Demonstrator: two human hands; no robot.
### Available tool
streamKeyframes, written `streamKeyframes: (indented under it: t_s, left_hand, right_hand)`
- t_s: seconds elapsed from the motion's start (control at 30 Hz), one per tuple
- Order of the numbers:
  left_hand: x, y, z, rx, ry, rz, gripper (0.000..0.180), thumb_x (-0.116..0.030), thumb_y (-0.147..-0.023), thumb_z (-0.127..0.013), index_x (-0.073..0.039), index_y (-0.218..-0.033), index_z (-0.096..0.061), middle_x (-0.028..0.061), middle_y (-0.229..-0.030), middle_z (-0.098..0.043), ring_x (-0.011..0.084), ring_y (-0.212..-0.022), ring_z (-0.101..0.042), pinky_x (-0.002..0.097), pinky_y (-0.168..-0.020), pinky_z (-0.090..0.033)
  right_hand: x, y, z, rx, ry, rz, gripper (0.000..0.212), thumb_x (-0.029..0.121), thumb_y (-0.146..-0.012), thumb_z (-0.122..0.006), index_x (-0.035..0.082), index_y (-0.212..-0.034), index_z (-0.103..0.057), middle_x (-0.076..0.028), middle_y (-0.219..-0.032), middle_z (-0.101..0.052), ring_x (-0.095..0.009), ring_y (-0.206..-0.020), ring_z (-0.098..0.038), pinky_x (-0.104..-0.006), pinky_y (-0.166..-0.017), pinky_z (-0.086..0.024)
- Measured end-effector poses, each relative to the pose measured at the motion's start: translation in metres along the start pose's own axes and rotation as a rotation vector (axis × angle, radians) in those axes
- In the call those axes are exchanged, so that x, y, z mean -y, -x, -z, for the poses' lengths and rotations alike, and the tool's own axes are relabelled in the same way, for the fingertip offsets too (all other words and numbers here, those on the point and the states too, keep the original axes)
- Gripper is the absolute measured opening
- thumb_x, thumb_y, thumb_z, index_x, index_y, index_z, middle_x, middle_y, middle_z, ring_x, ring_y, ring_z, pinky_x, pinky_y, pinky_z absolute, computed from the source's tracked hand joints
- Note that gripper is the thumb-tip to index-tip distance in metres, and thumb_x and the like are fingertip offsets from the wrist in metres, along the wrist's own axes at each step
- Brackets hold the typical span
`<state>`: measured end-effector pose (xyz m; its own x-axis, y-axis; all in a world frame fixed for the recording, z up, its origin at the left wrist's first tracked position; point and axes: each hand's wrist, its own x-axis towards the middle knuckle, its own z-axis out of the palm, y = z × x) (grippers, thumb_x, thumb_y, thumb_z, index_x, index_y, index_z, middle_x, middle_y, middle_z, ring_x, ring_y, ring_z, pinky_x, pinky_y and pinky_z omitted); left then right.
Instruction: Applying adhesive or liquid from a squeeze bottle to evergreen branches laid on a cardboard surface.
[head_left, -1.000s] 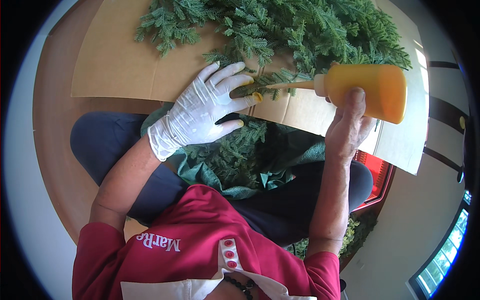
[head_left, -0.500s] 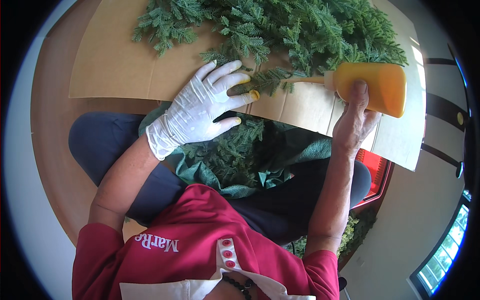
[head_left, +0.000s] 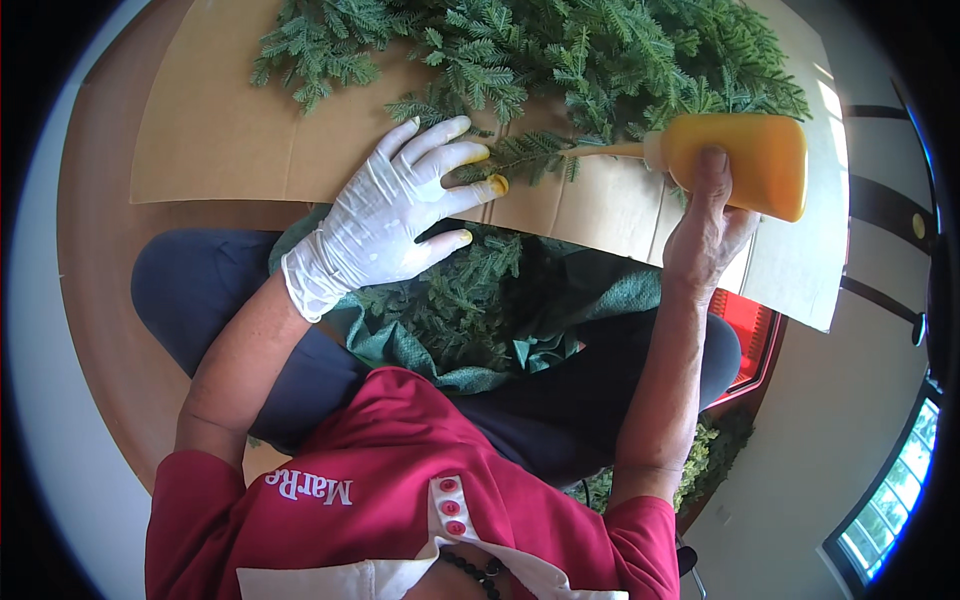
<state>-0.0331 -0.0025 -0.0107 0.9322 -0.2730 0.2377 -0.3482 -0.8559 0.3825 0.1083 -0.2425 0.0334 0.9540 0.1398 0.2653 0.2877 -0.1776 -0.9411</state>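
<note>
Head view: I'm pressing my gloved left hand [head_left: 385, 225] flat, fingers [head_left: 440, 128] released and spread, on a fern-like green sprig [head_left: 520, 158] lying on the cardboard sheet [head_left: 220, 130] over the surface. My right hand [head_left: 708, 225] is grasping the yellow squeeze bottle [head_left: 745, 160], its nozzle pointing at that sprig just beside my fingertips. I'm judging this as the gluing step; next calls for a gentle squeeze, nozzle steady.

Bottle [head_left: 745, 160] right of sprig [head_left: 525, 155]
</note>
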Motion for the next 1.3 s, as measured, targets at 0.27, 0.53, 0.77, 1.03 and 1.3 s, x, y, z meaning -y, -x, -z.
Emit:
streamKeyframes:
  t_s: [0.27, 0.53, 0.77, 1.03, 1.3]
  left_hand:
    - [-0.012, -0.006, 0.016, -0.106, 0.069, -0.045, 0.057, -0.023, -0.073, -0.072, -0.017, -0.128, -0.062, 0.0085, -0.145, -0.046, 0.0317, -0.140, -0.035, 0.0484, -0.113, -0.026]
    - [-0.017, -0.027, -0.007, 0.029, -0.038, -0.062, 0.067, -0.031, -0.074, -0.073, -0.022, -0.137, -0.054, 0.0066, -0.154, -0.037, 0.0287, -0.145, -0.028, 0.0514, -0.116, -0.017]
    - [-0.014, -0.027, -0.011, 0.092, -0.062, -0.023, 0.071, -0.034, -0.075, -0.072, -0.025, -0.141, -0.051, 0.0053, -0.158, -0.032, 0.0274, -0.147, -0.026, 0.0538, -0.117, -0.012]
    - [-0.012, -0.027, -0.012, 0.110, -0.083, -0.022, 0.072, -0.035, -0.074, -0.072, -0.025, -0.142, -0.050, 0.0055, -0.158, -0.032, 0.0280, -0.146, -0.026, 0.0541, -0.117, -0.012]
    - [-0.014, -0.029, -0.011, 0.111, -0.032, 0.011, 0.079, -0.040, -0.072, -0.072, -0.025, -0.145, -0.046, 0.0064, -0.158, -0.030, 0.0289, -0.147, -0.024, 0.0554, -0.116, -0.012]
  right_hand:
    - [-0.010, -0.005, 0.009, -0.060, -0.084, -0.068, 0.046, 0.031, -0.092, -0.070, -0.003, -0.120, -0.055, -0.011, -0.101, -0.063, -0.020, -0.092, -0.062, -0.0294, -0.077, -0.051]
    - [-0.002, 0.001, 0.011, -0.041, -0.041, -0.057, 0.043, 0.028, -0.094, -0.067, -0.002, -0.121, -0.054, -0.010, -0.104, -0.062, -0.019, -0.095, -0.060, -0.0293, -0.077, -0.051]
    - [0.014, 0.008, 0.004, -0.004, 0.033, -0.024, 0.038, 0.027, -0.095, -0.065, -0.002, -0.118, -0.058, -0.011, -0.104, -0.062, -0.018, -0.095, -0.060, -0.0300, -0.077, -0.051]
    - [-0.004, -0.007, 0.015, -0.029, 0.104, -0.061, 0.044, 0.031, -0.095, -0.066, -0.005, -0.119, -0.056, -0.013, -0.105, -0.062, -0.020, -0.094, -0.062, -0.0299, -0.078, -0.052]
    - [-0.022, -0.015, 0.022, -0.063, -0.033, -0.092, 0.051, 0.034, -0.094, -0.068, -0.006, -0.121, -0.054, -0.017, -0.106, -0.061, -0.022, -0.095, -0.064, -0.0315, -0.077, -0.055]
